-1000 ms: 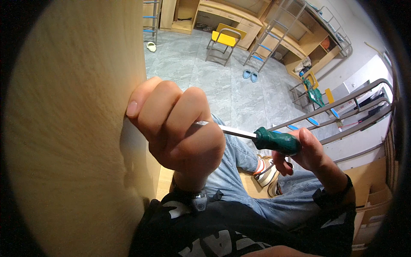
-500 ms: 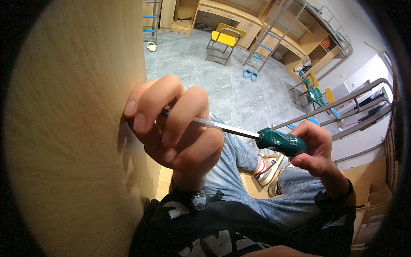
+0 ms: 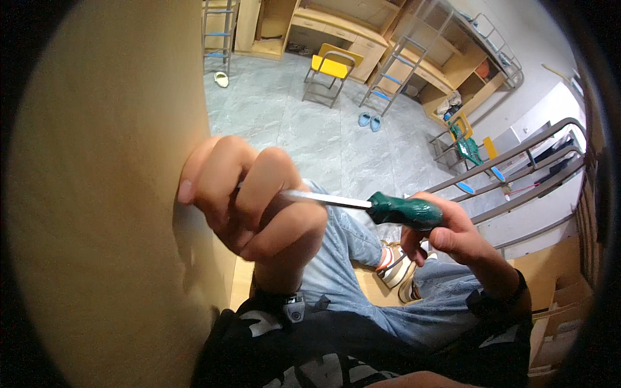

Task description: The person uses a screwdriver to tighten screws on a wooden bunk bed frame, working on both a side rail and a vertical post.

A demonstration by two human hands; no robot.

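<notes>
A screwdriver with a green handle (image 3: 404, 211) and a bright metal shaft (image 3: 336, 199) lies almost level in front of me. My left hand (image 3: 255, 200) is closed around the shaft, its fingers curled and its fingertips against the upright wooden panel (image 3: 103, 194). The screwdriver's tip is hidden inside that hand. At the other end, my right hand (image 3: 456, 233) holds the butt of the handle, thumb on the near side. Its other fingers are partly behind the handle, some curling below it.
Metal bed rails (image 3: 517, 165) curve close by on the right. Below are my jeans-clad legs (image 3: 349, 252) and shoes (image 3: 396, 265). Farther down, the grey tiled floor (image 3: 278, 97) bears a yellow chair (image 3: 331, 66), blue slippers (image 3: 370, 121) and a ladder (image 3: 398, 68) beside wooden desks.
My view has shifted slightly. My right hand has changed its hold on the handle, its lower fingers now showing beneath it. The left hand keeps the shaft near the panel.
</notes>
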